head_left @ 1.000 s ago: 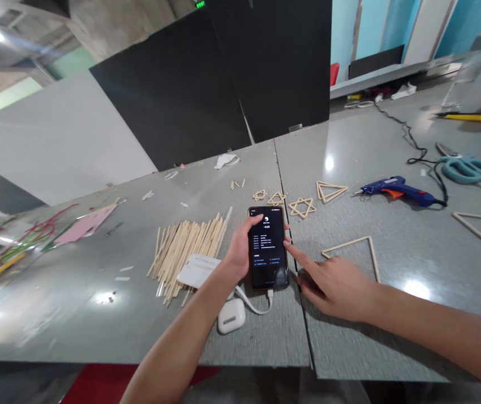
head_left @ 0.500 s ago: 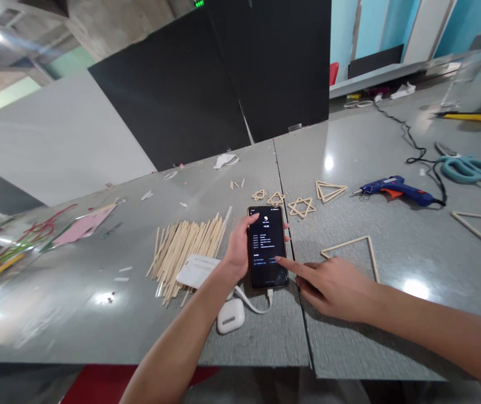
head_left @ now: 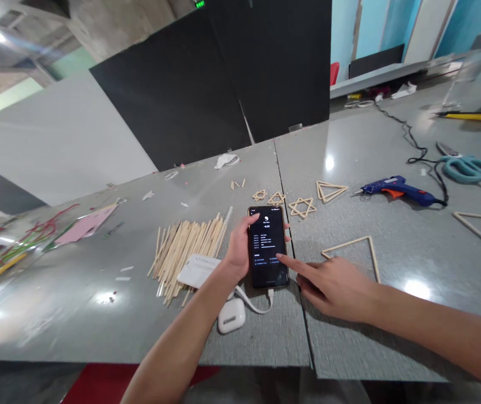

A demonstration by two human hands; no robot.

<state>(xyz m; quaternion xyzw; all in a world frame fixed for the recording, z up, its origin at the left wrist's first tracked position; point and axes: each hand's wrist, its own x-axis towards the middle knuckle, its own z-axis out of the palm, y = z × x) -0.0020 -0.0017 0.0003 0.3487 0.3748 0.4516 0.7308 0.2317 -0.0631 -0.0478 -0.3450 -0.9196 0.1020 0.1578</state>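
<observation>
My left hand [head_left: 239,249] is closed around a smartphone [head_left: 268,275] with a dark screen of white text, its thumb lying on the upper left of the glass. A white cable [head_left: 253,306] is plugged into the phone's lower edge and leads to a white power bank [head_left: 197,270]. With the index finger stretched out, my right hand [head_left: 333,285] points at the lower right of the screen; its other fingers curl below and hold nothing. Whether that fingertip touches the glass I cannot tell. Beside my right hand lies an open angle of wooden sticks [head_left: 352,242].
Left of the phone lies a pile of wooden sticks [head_left: 196,238], with a white earphone case [head_left: 231,316] in front. Beyond the phone are stick stars [head_left: 302,207] and triangles [head_left: 330,192]. A blue glue gun [head_left: 400,189], scissors [head_left: 467,168] and a yellow cutter [head_left: 471,116] lie right.
My right index finger has shifted very slightly up the screen. My left hand still holds the phone in place, and the view has moved only a little.
</observation>
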